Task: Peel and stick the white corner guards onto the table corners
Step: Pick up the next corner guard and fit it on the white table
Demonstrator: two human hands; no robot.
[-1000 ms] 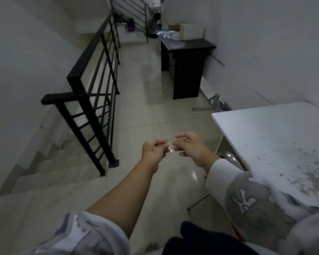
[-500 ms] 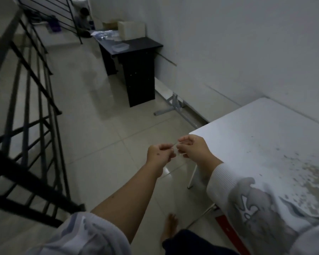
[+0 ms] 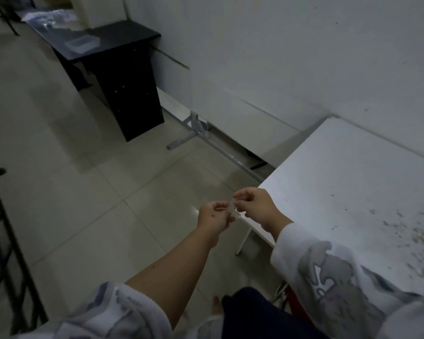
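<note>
**Peeling the guard beside the table corner**

Both hands meet in the air just off the white table, near its corner. The left hand and right hand each pinch a small pale guard between fingertips; it is too small to make out clearly. This looks like the peeling step. Next, the backing must come free, then the guard needs lining up on the corner.
</note>
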